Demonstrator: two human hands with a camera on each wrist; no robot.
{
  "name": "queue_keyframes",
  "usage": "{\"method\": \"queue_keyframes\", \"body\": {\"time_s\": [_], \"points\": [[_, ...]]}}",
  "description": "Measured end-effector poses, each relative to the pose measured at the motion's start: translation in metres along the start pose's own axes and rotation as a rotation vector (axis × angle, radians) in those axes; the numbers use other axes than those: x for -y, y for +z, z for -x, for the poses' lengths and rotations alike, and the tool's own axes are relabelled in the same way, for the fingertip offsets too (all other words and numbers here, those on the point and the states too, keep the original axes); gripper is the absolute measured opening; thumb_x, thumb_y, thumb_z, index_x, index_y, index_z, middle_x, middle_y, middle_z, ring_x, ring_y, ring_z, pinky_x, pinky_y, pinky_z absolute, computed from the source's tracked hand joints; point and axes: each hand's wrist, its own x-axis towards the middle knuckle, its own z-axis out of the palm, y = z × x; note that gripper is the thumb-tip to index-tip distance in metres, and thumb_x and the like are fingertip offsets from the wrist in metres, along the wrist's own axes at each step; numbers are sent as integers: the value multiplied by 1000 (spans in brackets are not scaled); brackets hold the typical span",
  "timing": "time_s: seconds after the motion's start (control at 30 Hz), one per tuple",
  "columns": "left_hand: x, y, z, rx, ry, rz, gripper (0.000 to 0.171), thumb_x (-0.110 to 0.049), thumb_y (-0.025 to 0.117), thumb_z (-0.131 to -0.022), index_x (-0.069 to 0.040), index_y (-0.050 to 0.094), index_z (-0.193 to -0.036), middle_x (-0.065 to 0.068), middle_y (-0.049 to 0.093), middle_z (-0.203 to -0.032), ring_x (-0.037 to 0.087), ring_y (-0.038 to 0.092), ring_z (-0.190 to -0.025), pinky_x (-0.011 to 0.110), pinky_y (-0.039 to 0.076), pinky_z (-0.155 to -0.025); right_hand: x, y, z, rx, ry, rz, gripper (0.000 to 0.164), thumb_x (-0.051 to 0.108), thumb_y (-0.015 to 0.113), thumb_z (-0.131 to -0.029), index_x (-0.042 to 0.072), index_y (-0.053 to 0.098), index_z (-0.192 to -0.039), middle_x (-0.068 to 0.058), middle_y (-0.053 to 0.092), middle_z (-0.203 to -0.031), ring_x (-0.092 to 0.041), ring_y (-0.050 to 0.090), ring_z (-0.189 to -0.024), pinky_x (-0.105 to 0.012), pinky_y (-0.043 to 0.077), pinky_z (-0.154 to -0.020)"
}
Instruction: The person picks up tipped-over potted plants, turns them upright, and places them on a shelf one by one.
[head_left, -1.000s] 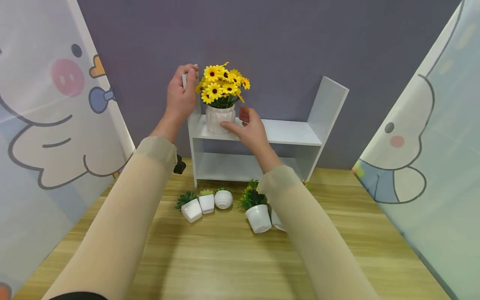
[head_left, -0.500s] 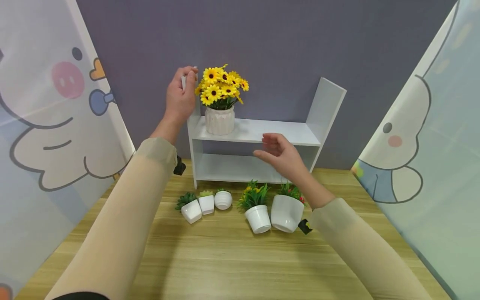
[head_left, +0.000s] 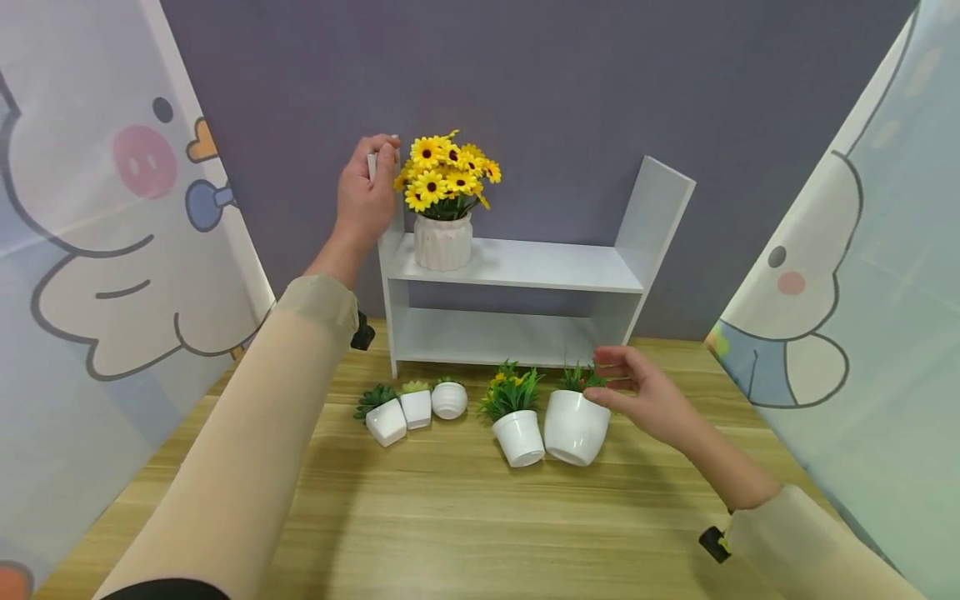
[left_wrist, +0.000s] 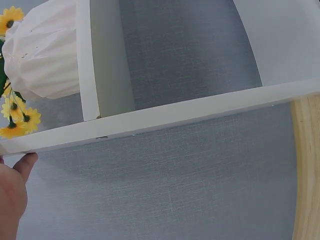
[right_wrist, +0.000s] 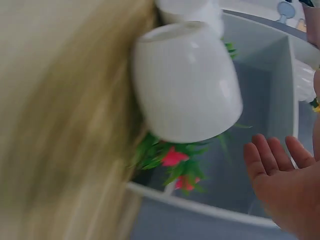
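Observation:
My left hand (head_left: 365, 196) grips the top of the left side panel of a white two-tier shelf (head_left: 555, 265); the left wrist view has this panel (left_wrist: 175, 117) running past the thumb. On the upper board, at the left end, a ribbed white pot (head_left: 442, 244) of yellow daisy-like flowers (head_left: 448, 173) stands upright. My right hand (head_left: 648, 396), fingers apart and holding nothing, is beside a large white flowerpot (head_left: 576, 427) lying tipped on the table. Red flowers (right_wrist: 174, 156) and green leaves stick out of that pot in the right wrist view.
A smaller white pot (head_left: 520, 439) with a yellow-flowered plant lies left of the large one. Farther left lie three little white succulent pots (head_left: 416, 408) on the wooden table (head_left: 450, 517). A grey wall (head_left: 540, 100) rises behind the shelf; cartoon-printed panels (head_left: 97, 292) flank the table.
My right hand has left the flower pot on the upper board and moved down and right to the large white flowerpot. The left hand keeps its grip on the shelf panel.

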Motion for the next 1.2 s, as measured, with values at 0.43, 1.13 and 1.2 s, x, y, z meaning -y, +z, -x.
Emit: {"method": "queue_keyframes", "body": {"time_s": [0.43, 1.13, 1.2], "points": [[0, 1, 0, 8, 4, -1, 47, -43, 41, -119, -9, 59, -146, 10, 60, -130, 11, 41, -79, 29, 39, -76, -39, 7, 51, -5, 107, -52, 70, 19, 80, -102, -10, 43, -155, -33, 55, -152, -49, 62, -134, -20, 57, -95], [1, -1, -3, 6, 12, -12, 45, -41, 42, -119, -4, 59, -138, 7, 62, -150, 9, 42, -80, 27, 40, -83, -45, 58, 49, 55, 405, -266, 92, 39, 74, -105, -14, 26, -163, -35, 45, -162, -44, 55, -147, -46, 56, -112], [1, -1, -3, 7, 15, -6, 44, -40, 42, -119, -4, 59, -138, 8, 63, -149, 10, 41, -79, 28, 39, -80, -46, 61, 46, 39, 421, -261, 94, 41, 74, -105, -17, 26, -162, -36, 46, -160, -43, 56, -145, -47, 56, -111]]}}
